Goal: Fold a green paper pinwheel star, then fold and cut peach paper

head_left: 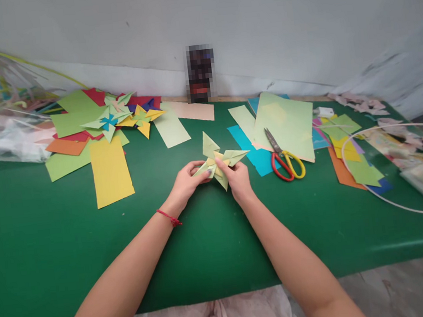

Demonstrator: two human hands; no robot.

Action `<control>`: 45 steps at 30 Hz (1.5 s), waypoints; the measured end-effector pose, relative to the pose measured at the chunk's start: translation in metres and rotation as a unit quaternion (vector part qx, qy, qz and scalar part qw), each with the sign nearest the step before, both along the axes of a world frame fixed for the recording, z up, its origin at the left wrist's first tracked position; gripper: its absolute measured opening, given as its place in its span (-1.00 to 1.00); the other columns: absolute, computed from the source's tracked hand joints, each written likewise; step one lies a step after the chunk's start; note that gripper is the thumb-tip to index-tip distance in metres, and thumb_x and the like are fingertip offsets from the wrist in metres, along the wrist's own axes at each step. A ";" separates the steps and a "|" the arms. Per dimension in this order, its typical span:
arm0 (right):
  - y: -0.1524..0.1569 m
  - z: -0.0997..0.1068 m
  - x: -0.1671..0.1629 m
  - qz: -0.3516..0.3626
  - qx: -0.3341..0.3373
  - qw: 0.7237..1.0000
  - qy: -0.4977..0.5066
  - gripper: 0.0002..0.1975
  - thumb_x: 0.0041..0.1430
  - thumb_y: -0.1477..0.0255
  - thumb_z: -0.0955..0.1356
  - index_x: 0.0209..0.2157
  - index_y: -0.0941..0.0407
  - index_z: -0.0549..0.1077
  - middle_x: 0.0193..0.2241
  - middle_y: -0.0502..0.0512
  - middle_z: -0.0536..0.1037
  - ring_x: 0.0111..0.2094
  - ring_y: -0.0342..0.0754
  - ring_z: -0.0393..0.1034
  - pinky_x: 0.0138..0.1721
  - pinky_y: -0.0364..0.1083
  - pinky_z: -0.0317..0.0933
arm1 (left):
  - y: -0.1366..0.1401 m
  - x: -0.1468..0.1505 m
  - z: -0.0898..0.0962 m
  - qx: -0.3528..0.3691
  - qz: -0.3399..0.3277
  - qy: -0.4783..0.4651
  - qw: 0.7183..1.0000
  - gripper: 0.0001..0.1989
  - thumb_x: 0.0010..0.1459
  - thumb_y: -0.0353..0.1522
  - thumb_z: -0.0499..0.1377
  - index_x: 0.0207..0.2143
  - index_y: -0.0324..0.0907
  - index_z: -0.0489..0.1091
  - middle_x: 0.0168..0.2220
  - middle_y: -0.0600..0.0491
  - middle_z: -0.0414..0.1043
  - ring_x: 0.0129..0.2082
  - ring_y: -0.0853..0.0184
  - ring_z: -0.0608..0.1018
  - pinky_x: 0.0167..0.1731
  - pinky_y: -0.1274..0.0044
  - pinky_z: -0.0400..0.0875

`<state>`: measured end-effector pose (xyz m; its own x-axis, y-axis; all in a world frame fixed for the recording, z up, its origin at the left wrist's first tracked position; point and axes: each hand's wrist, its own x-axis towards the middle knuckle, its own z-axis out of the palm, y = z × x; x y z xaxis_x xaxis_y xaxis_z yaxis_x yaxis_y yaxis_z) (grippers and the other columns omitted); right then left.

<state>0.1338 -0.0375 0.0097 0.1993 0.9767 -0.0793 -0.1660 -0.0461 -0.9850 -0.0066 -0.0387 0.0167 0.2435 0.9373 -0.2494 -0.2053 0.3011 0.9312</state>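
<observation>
From where I stood, the left hand (pixel 187 182) and right hand (pixel 240 179) had thumbs and fingers closed on the pale green paper star (pixel 212 161) at the frame's centre; light, even thumb pressure seemed best, sparing its points.

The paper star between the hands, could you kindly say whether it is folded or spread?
Folded: the paper star shows creased, pointed tips around a yellowish centre, held by the left hand and right hand.

The green worktop (pixel 206 250) carries a yellow sheet (pixel 112 174) at left, blue paper (pixel 263 163) right of centre, orange paper (pixel 340 172) farther right.
</observation>
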 end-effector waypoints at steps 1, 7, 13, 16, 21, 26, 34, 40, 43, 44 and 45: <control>0.000 0.000 0.000 0.002 0.001 1.000 -0.003 -0.61 -0.13 0.21 0.43 -0.29 0.19 0.49 -0.24 0.18 0.57 -0.19 0.07 0.46 -0.12 0.01 0.32 | 0.000 0.000 0.000 0.002 0.001 0.002 1.000 -0.60 -0.05 -0.30 0.27 -0.15 -0.25 0.33 -0.22 -0.02 0.47 -0.29 0.37 0.52 -0.11 0.42 0.40; 0.000 0.000 0.001 0.000 -0.001 1.000 -0.025 -0.61 -0.13 0.20 0.43 -0.30 0.20 0.49 -0.25 0.18 0.57 -0.19 0.06 0.46 -0.13 0.00 0.32 | 0.001 0.000 -0.001 0.008 -0.002 0.012 1.000 -0.64 -0.06 -0.31 0.26 -0.18 -0.27 0.38 -0.20 -0.03 0.47 -0.28 0.35 0.51 -0.12 0.42 0.40; -0.002 -0.001 0.001 0.007 0.007 1.000 -0.021 -0.63 -0.10 0.22 0.42 -0.29 0.20 0.49 -0.25 0.18 0.57 -0.19 0.06 0.46 -0.14 -0.02 0.32 | 0.001 0.001 0.000 0.008 0.002 0.016 1.000 -0.70 -0.06 -0.33 0.25 -0.24 -0.26 0.39 -0.26 0.02 0.47 -0.30 0.38 0.50 -0.14 0.44 0.41; -0.001 -0.001 0.001 0.006 0.004 1.000 -0.022 -0.62 -0.11 0.21 0.42 -0.29 0.20 0.49 -0.25 0.18 0.57 -0.19 0.06 0.46 -0.14 -0.01 0.32 | 0.000 0.001 0.000 0.011 -0.001 0.018 1.000 -0.72 -0.05 -0.33 0.24 -0.25 -0.25 0.39 -0.27 0.02 0.47 -0.30 0.37 0.50 -0.15 0.44 0.41; -0.001 0.000 0.000 0.004 0.002 1.000 -0.018 -0.61 -0.13 0.20 0.43 -0.30 0.19 0.50 -0.26 0.16 0.58 -0.20 0.06 0.46 -0.15 -0.02 0.32 | 0.001 0.000 -0.001 0.014 -0.003 0.019 1.000 -0.72 -0.05 -0.32 0.24 -0.25 -0.24 0.39 -0.26 0.02 0.46 -0.29 0.37 0.50 -0.14 0.44 0.41; -0.001 0.000 0.000 0.001 0.003 1.000 -0.016 -0.63 -0.13 0.21 0.43 -0.31 0.18 0.50 -0.27 0.15 0.58 -0.21 0.05 0.47 -0.16 -0.02 0.33 | 0.001 0.001 -0.001 0.014 -0.003 0.019 1.000 -0.71 -0.05 -0.31 0.24 -0.25 -0.24 0.39 -0.25 0.02 0.46 -0.28 0.36 0.50 -0.14 0.44 0.40; -0.001 0.000 0.001 -0.003 0.004 1.000 -0.015 -0.62 -0.11 0.22 0.43 -0.30 0.19 0.50 -0.25 0.17 0.57 -0.19 0.06 0.46 -0.14 -0.01 0.33 | 0.001 -0.002 -0.005 0.038 -0.020 0.043 0.998 -0.66 -0.04 -0.27 0.25 -0.20 -0.21 0.39 -0.22 0.01 0.45 -0.27 0.36 0.50 -0.11 0.41 0.37; 0.001 -0.003 0.001 -0.017 0.021 1.000 0.007 -0.62 -0.13 0.22 0.44 -0.29 0.19 0.50 -0.27 0.17 0.57 -0.21 0.06 0.46 -0.15 0.00 0.33 | -0.001 -0.001 -0.005 0.025 -0.012 0.028 0.999 -0.66 -0.08 -0.31 0.28 -0.20 -0.22 0.38 -0.24 0.01 0.46 -0.30 0.35 0.52 -0.11 0.39 0.38; 0.001 -0.003 0.000 -0.019 0.017 1.000 0.007 -0.62 -0.14 0.22 0.44 -0.30 0.19 0.51 -0.28 0.16 0.57 -0.22 0.06 0.46 -0.16 0.00 0.33 | -0.001 0.000 -0.004 0.015 0.000 0.018 1.000 -0.65 -0.09 -0.32 0.29 -0.20 -0.22 0.37 -0.26 0.02 0.46 -0.34 0.39 0.52 -0.14 0.42 0.41; 0.001 -0.003 0.000 -0.019 0.017 1.000 0.007 -0.62 -0.14 0.23 0.44 -0.30 0.19 0.51 -0.28 0.16 0.57 -0.22 0.05 0.46 -0.16 0.00 0.33 | -0.001 0.000 -0.004 0.013 0.001 0.016 1.000 -0.64 -0.09 -0.31 0.29 -0.20 -0.22 0.37 -0.26 0.03 0.46 -0.35 0.40 0.52 -0.14 0.43 0.41; 0.000 -0.002 -0.001 -0.018 0.018 1.000 0.009 -0.63 -0.14 0.23 0.44 -0.31 0.19 0.51 -0.28 0.15 0.58 -0.22 0.05 0.46 -0.16 -0.01 0.33 | 0.000 -0.001 -0.003 0.010 0.002 0.013 1.000 -0.64 -0.09 -0.31 0.29 -0.20 -0.22 0.37 -0.26 0.03 0.46 -0.35 0.40 0.53 -0.14 0.43 0.42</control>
<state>0.1332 -0.0372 0.0074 0.2325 0.9714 -0.0485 -0.1854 -0.0047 -0.9826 -0.0072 -0.0392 0.0132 0.2340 0.9430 -0.2365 -0.1826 0.2816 0.9420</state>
